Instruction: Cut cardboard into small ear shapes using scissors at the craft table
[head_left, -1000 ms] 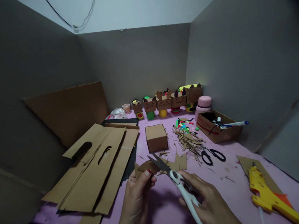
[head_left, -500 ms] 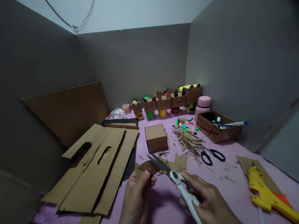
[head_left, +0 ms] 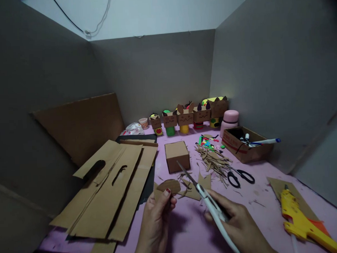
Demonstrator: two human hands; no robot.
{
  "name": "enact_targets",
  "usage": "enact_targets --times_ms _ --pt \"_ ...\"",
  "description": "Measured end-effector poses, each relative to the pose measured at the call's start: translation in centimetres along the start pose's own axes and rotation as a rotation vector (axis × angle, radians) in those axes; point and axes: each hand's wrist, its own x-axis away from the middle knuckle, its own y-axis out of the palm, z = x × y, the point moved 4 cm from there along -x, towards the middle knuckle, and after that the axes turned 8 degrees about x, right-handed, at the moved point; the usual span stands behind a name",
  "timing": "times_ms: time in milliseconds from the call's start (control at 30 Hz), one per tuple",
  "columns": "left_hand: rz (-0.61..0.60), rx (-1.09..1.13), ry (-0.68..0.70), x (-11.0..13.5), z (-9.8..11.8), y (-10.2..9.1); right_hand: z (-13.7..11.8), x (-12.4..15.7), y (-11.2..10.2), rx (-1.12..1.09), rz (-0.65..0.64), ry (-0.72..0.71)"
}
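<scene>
Pinched between the thumb and fingers of my left hand is a small cardboard piece with a rounded edge. My right hand grips white-handled scissors, their blades close together and pointing up and left, apart from the piece. Just beyond the hands sits a closed cardboard box. Cardboard offcuts lie on the pink tabletop between the box and the scissors. A pile of thin cardboard strips is to the right of the box.
Large cardboard sheets cover the left side. At right are black-handled scissors, a yellow glue gun, an open box of pens and a pink bottle. Several cardboard animal figures line the back wall.
The scissors have moved right, away from the cardboard piece, and their blades have come together. My left hand still holds the piece, now turned flatter toward me.
</scene>
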Motion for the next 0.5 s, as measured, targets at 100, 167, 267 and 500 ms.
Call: enact_targets --times_ms 100,167,267,500 --pt "-0.002 -0.007 -0.001 -0.01 -0.02 -0.09 0.18 -0.06 -0.11 -0.012 0.028 0.000" --pt "-0.004 -0.011 -0.003 0.07 -0.01 -0.07 0.29 0.00 0.00 -0.018 0.007 -0.025" --pt "-0.007 -0.030 0.002 0.16 0.02 0.01 0.51 0.12 0.25 -0.002 -0.030 -0.036" --pt "-0.004 -0.104 0.057 -0.16 0.00 -0.30 -0.14 0.23 0.34 0.120 -0.053 -0.091"
